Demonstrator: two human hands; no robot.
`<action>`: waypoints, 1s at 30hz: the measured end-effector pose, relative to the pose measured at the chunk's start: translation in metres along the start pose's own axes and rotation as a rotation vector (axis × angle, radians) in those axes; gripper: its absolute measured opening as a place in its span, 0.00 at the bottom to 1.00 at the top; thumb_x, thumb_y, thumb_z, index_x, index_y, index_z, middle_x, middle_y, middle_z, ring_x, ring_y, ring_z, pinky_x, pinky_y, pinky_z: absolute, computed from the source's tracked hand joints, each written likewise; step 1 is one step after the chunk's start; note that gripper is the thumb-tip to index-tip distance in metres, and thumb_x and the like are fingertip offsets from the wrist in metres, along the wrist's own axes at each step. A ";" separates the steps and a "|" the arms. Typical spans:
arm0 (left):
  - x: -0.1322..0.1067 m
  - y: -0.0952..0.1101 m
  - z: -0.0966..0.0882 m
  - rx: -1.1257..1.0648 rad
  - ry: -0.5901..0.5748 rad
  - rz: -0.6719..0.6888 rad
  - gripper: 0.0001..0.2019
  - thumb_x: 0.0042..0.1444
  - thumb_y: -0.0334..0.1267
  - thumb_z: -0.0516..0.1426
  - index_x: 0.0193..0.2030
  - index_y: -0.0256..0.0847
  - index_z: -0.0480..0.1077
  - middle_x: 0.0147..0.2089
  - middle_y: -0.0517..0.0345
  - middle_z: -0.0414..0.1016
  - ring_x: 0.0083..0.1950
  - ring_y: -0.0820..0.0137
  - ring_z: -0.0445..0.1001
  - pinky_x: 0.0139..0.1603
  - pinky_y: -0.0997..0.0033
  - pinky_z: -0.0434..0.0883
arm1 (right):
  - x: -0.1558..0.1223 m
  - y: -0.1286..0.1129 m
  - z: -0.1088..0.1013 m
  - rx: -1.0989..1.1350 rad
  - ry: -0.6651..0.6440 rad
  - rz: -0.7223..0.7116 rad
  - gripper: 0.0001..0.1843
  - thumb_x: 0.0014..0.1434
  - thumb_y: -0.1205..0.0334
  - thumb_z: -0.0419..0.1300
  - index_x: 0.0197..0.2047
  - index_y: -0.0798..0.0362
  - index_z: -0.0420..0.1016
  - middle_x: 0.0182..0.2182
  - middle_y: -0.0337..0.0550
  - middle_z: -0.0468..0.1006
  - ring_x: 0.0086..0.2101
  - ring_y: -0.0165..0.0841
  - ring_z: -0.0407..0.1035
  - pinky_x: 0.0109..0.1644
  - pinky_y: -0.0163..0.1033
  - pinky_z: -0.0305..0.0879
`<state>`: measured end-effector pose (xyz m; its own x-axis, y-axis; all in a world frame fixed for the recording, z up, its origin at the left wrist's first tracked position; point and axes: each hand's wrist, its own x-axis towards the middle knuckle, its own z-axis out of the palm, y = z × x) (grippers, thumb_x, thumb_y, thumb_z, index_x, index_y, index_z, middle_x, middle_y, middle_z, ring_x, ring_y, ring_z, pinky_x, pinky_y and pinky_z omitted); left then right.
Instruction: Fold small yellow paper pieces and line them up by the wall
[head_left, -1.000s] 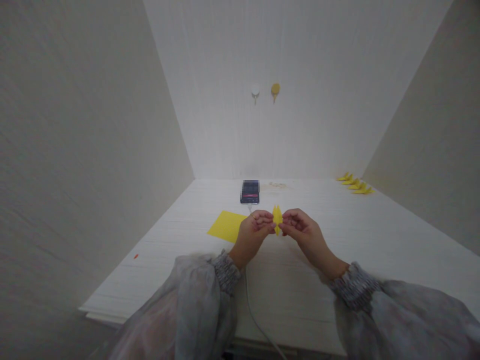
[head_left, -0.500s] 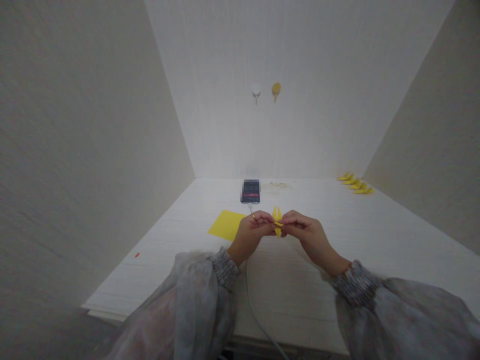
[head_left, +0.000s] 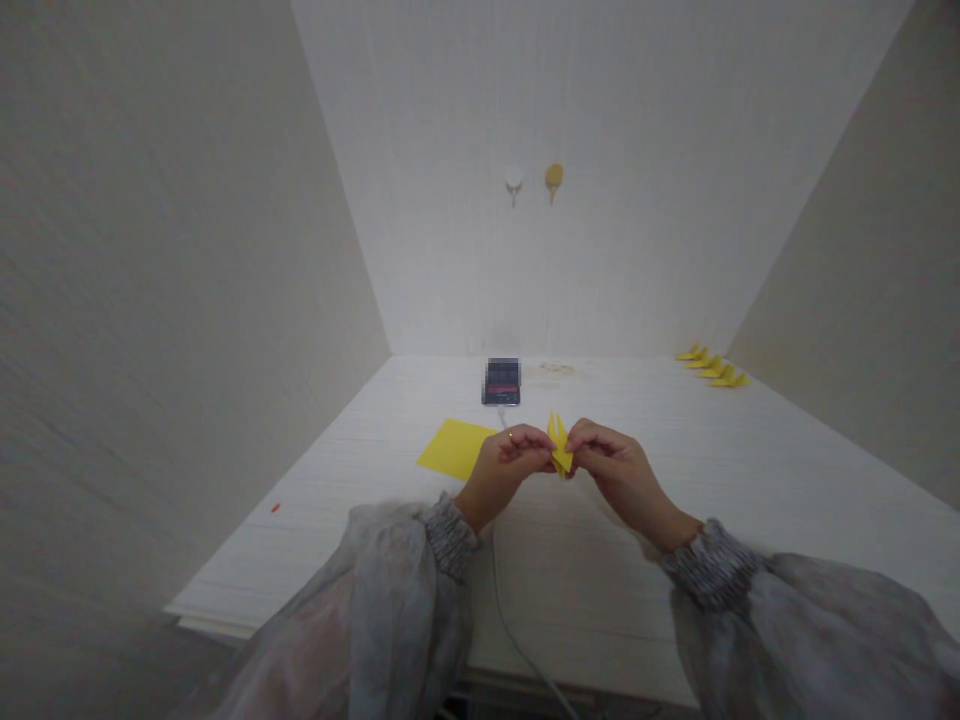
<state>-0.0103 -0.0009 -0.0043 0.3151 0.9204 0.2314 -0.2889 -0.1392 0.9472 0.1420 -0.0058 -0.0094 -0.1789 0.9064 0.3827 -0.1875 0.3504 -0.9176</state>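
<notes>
A small folded piece of yellow origami paper [head_left: 560,447] is held just above the white table, between my two hands. Two narrow points stick up from its far end, with a slit between them, and a flap shows on its near side. My left hand [head_left: 517,458] pinches its left edge, a ring on one finger. My right hand [head_left: 604,452] grips its right edge between thumb and fingers. Behind my left hand lies a flat yellow paper sheet [head_left: 452,447], its right corner hidden by that hand.
A phone [head_left: 502,383] with a cable [head_left: 504,615] lies near the back wall. Several folded yellow paper figures [head_left: 712,367] stand in a row at the back right. A small orange bit [head_left: 275,508] is at left. Two hooks [head_left: 553,178] hang on the wall.
The near flap of the folded paper has swung down and now shows as a wider face. My fingers have moved slightly apart along its edges.
</notes>
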 end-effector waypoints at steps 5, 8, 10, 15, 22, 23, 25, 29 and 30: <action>0.001 -0.005 0.000 0.077 0.038 0.015 0.10 0.39 0.37 0.61 0.26 0.34 0.66 0.23 0.60 0.71 0.25 0.76 0.70 0.31 0.73 0.70 | 0.000 -0.001 0.000 -0.001 -0.047 -0.016 0.02 0.46 0.68 0.59 0.26 0.53 0.71 0.27 0.36 0.67 0.25 0.27 0.65 0.29 0.35 0.63; 0.003 -0.005 0.001 0.075 0.061 0.027 0.10 0.38 0.36 0.61 0.26 0.34 0.65 0.23 0.61 0.70 0.25 0.77 0.70 0.30 0.74 0.69 | 0.000 -0.003 0.001 0.003 -0.044 0.005 0.02 0.49 0.65 0.57 0.28 0.53 0.70 0.27 0.37 0.68 0.27 0.27 0.66 0.31 0.35 0.63; 0.004 -0.003 0.002 0.035 0.077 0.026 0.12 0.38 0.35 0.61 0.28 0.35 0.62 0.24 0.61 0.71 0.26 0.76 0.71 0.31 0.74 0.69 | 0.000 -0.003 0.003 0.007 -0.001 0.036 0.06 0.48 0.63 0.59 0.32 0.52 0.68 0.26 0.37 0.69 0.26 0.28 0.66 0.31 0.36 0.64; 0.005 -0.002 0.002 -0.009 0.101 0.018 0.18 0.38 0.34 0.61 0.33 0.38 0.56 0.26 0.61 0.72 0.26 0.75 0.72 0.31 0.72 0.69 | 0.001 -0.001 0.006 -0.051 0.009 0.122 0.12 0.45 0.59 0.61 0.34 0.53 0.67 0.25 0.38 0.71 0.26 0.29 0.67 0.31 0.36 0.64; 0.006 -0.005 0.000 0.063 0.103 0.017 0.18 0.39 0.35 0.60 0.36 0.38 0.57 0.24 0.63 0.71 0.25 0.76 0.70 0.31 0.75 0.67 | 0.001 -0.009 0.004 -0.243 0.003 0.023 0.08 0.49 0.58 0.58 0.25 0.53 0.71 0.21 0.36 0.68 0.23 0.27 0.64 0.28 0.34 0.61; 0.006 -0.005 0.000 0.075 0.101 0.018 0.17 0.40 0.35 0.60 0.36 0.38 0.58 0.24 0.63 0.71 0.25 0.76 0.70 0.30 0.75 0.67 | 0.001 -0.010 0.003 -0.271 0.007 0.007 0.08 0.49 0.58 0.57 0.24 0.53 0.71 0.21 0.36 0.68 0.23 0.27 0.63 0.28 0.34 0.61; 0.006 -0.006 0.000 0.108 0.096 0.025 0.17 0.40 0.36 0.60 0.36 0.38 0.58 0.24 0.63 0.71 0.25 0.77 0.69 0.29 0.76 0.66 | 0.001 -0.010 0.003 -0.323 0.013 -0.023 0.09 0.50 0.58 0.57 0.24 0.53 0.71 0.21 0.36 0.67 0.23 0.27 0.63 0.28 0.34 0.60; 0.006 -0.005 0.000 0.133 0.069 0.044 0.14 0.42 0.36 0.59 0.34 0.39 0.58 0.24 0.63 0.70 0.25 0.78 0.68 0.29 0.77 0.66 | 0.000 -0.010 0.001 -0.414 0.010 -0.073 0.10 0.51 0.59 0.56 0.23 0.53 0.72 0.20 0.37 0.66 0.23 0.28 0.63 0.28 0.34 0.60; 0.006 -0.005 0.001 0.125 0.059 0.046 0.14 0.42 0.36 0.59 0.34 0.39 0.57 0.24 0.64 0.69 0.25 0.78 0.68 0.29 0.77 0.66 | 0.000 -0.010 0.001 -0.428 0.008 -0.084 0.10 0.52 0.59 0.55 0.23 0.52 0.72 0.20 0.37 0.66 0.23 0.28 0.63 0.28 0.34 0.60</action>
<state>-0.0065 0.0046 -0.0071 0.2489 0.9315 0.2653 -0.1854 -0.2230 0.9570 0.1431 -0.0094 0.0003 -0.1719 0.8719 0.4585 0.2163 0.4875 -0.8459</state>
